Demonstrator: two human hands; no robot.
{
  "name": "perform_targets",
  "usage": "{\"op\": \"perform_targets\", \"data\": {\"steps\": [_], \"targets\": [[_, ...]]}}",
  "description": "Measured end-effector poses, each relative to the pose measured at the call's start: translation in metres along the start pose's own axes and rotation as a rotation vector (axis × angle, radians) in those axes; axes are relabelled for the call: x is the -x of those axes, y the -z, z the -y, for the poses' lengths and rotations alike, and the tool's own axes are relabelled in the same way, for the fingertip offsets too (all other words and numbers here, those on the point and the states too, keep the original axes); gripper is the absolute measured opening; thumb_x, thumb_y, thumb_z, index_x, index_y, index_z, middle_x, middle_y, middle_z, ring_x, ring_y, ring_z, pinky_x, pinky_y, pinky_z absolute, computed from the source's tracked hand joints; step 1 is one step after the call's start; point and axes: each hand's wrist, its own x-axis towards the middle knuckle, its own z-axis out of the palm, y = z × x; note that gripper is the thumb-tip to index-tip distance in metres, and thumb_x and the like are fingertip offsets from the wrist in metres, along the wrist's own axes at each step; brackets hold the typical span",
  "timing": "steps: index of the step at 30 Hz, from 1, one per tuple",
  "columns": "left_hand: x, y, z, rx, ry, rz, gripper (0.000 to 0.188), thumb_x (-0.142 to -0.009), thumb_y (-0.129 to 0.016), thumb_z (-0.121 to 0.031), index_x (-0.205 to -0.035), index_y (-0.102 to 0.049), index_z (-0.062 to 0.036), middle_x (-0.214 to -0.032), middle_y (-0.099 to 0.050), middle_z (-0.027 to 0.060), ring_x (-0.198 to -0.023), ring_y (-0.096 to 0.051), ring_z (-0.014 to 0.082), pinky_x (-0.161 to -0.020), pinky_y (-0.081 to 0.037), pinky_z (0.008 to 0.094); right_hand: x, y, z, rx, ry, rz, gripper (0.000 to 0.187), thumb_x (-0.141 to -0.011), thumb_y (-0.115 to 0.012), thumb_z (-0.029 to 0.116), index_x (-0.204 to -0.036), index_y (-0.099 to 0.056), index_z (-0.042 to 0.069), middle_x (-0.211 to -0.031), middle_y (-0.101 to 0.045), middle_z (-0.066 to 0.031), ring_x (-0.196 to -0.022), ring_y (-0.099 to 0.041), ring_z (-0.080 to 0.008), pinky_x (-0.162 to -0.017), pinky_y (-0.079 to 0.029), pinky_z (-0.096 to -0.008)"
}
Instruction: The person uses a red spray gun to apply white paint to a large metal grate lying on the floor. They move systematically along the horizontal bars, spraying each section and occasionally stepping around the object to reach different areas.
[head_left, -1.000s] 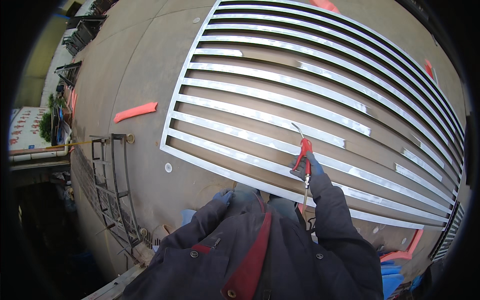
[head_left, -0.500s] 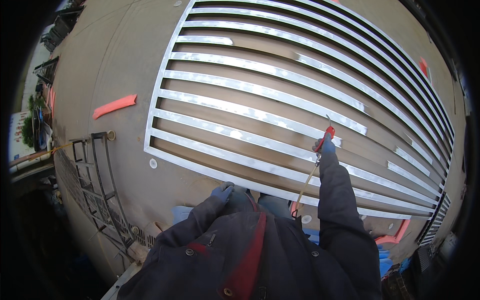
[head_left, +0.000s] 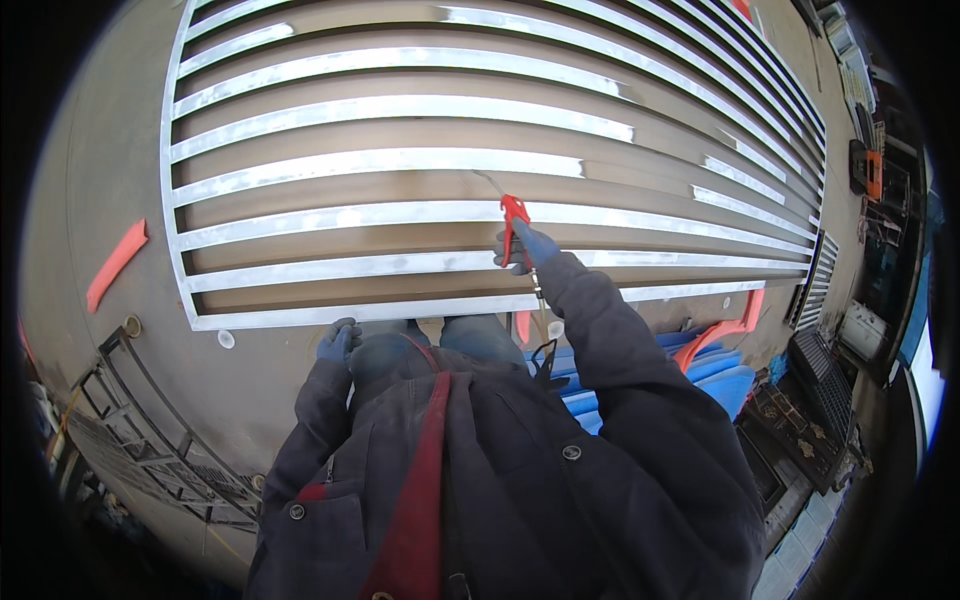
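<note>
My right hand (head_left: 528, 246), in a blue-grey glove, is closed around the handle of a red air blow gun (head_left: 514, 209). Its thin bent metal nozzle (head_left: 487, 181) points up and left over the slats. A hose (head_left: 541, 297) runs down from the handle toward my body. Under the gun lies a large slatted metal frame (head_left: 380, 216), its bars partly bright silver and partly dull brown-grey. My gloved left hand (head_left: 340, 342) is beside my left knee, close to the frame's near edge, fingers curled with nothing visible in them.
Red-orange foam pieces (head_left: 117, 265) lie left of the frame, and another foam strip (head_left: 720, 325) is by its near right edge. A dark metal rack (head_left: 150, 440) stands at lower left. Blue sheets (head_left: 720, 375) and an ornate dark panel (head_left: 800, 420) lie at right.
The view has swung to the right, so the frame sits further left. My right hand with the blow gun is closer to my body and further left over the bars. My left hand remains near my knee.
</note>
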Motion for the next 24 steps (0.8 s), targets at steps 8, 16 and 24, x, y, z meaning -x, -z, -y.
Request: {"op": "perform_targets", "data": {"steps": [8, 16, 24], "targets": [[0.027, -0.064, 0.043, -0.491, -0.177, 0.109, 0.034, -0.105, -0.052, -0.03, -0.129, -0.062, -0.009, -0.111, -0.072, 0.008, -0.095, -0.064, 0.016, -0.083, -0.052, 0.0324, 0.14, 0.404, -0.157, -0.761, 0.242, -1.118, 0.054, -0.104, -0.047, 0.055, -0.123, -0.053, 0.005, -0.094, -0.06, -0.0108, -0.081, -0.066, -0.0245, -0.068, -0.06, -0.0439], [0.056, -0.151, 0.041, -0.399, 0.007, 0.111, 0.034, -0.105, -0.053, -0.029, -0.131, -0.061, -0.0085, -0.114, -0.07, 0.0082, -0.094, -0.064, 0.0168, -0.087, -0.053, 0.0337, 0.078, 0.133, -0.222, 0.141, 0.13, -0.019, 0.048, -0.1, -0.058, 0.048, -0.099, -0.066, 0.0, -0.079, -0.068, -0.0099, -0.062, -0.064, -0.0196, -0.059, -0.053, -0.0362], [0.062, -0.164, 0.06, -0.396, -0.053, 0.146, 0.027, -0.104, -0.056, -0.024, -0.124, -0.066, -0.0083, -0.101, -0.07, 0.0017, -0.082, -0.057, 0.0087, -0.076, -0.047, 0.0229, 0.138, 0.311, -0.297, -0.689, -0.253, -0.998, 0.053, -0.102, -0.046, 0.059, -0.107, -0.059, 0.008, -0.079, -0.063, -0.0099, -0.063, -0.062, -0.0217, -0.055, -0.049, -0.0344]]}}
